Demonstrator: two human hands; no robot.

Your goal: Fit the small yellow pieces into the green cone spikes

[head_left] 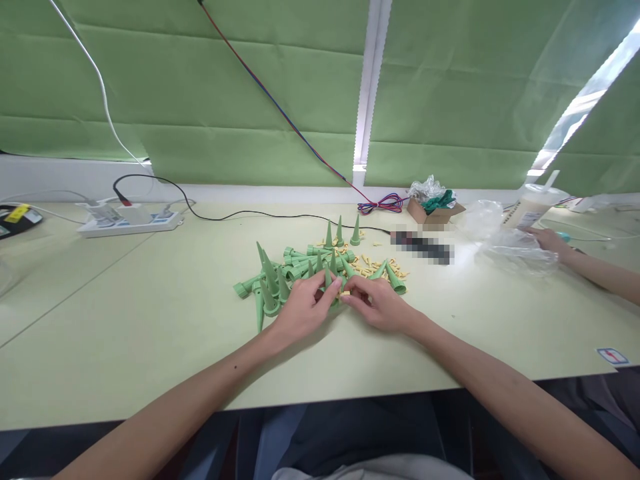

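Observation:
My left hand (306,305) has its thumb and fingers closed around a green cone (328,277) that points upward at the front of the pile. Just to the right, my right hand (376,303) pinches a small yellow piece (345,293) against the cone's side. Many green cones (270,280) lie or stand to the left of and behind my hands. Behind my right hand, small yellow pieces (367,267) are scattered, with a few cones (396,279) among them. The fingertips partly hide the held cone and piece.
A power strip (133,227) with a black cable is at the back left. A small cardboard box (435,212) and coiled red-blue wires (385,203) stand at the back. Another person's hand (547,242) is near a cup (530,205) and plastic bag (515,250) at right.

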